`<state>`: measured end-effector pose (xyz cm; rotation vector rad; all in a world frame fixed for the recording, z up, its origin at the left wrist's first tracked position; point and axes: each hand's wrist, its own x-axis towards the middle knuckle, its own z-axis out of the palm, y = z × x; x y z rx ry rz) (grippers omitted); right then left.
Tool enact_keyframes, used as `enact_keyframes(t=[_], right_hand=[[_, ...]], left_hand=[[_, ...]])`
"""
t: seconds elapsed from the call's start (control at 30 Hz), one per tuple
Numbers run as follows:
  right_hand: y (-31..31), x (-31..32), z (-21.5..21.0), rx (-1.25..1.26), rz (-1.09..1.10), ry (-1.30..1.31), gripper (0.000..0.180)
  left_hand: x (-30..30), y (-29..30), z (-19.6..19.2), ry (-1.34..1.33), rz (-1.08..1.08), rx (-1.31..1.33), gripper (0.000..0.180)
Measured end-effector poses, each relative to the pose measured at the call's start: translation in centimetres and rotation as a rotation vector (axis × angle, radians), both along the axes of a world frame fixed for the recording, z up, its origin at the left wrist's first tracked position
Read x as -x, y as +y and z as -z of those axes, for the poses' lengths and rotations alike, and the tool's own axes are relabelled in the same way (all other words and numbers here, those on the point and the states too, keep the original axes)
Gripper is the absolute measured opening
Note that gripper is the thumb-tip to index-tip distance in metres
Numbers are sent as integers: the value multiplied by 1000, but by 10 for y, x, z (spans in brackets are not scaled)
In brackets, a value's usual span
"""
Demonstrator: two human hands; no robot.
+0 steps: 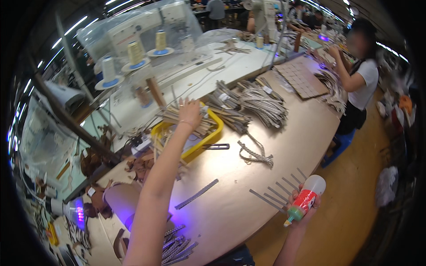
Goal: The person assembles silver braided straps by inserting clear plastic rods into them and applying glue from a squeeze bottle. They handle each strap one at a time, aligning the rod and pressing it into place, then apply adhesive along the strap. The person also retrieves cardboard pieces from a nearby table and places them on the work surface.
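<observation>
My left hand [190,114] reaches far over a yellow plastic basket [217,129] and rests on the thin tan and grey strips [171,116] in it. Its fingers look slightly apart, and no strip is plainly gripped. In my right hand [314,205], near the table's right edge, is a squeeze bottle [307,197] with a red label and a green nozzle tilted down to the left. Beside it, a row of several short grey strips [277,195] lies along the table edge. One braided grey strip [196,194] lies alone between my arms.
Bundles of braided strips [262,104] and a dark-handled cutter [216,146] lie beyond. A loose braided cord [255,155] is nearby. Thread cones [135,54] stand by a plastic-covered sewing machine [142,26]. A lamp [71,208] glows purple at left. Another person [361,75] works at right.
</observation>
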<state>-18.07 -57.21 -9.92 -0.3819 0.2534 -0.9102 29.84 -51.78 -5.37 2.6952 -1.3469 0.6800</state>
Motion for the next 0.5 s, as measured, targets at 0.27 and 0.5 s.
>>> enact_keyframes(t=[0.27, 0.5], right_hand=[[-8, 11, 2, -59, 10, -104, 74], [-10, 20, 3, -64, -86, -226, 77]], left_hand=[[-18, 4, -31, -84, -98, 617, 23], [34, 36, -117, -89, -66, 1061, 28]])
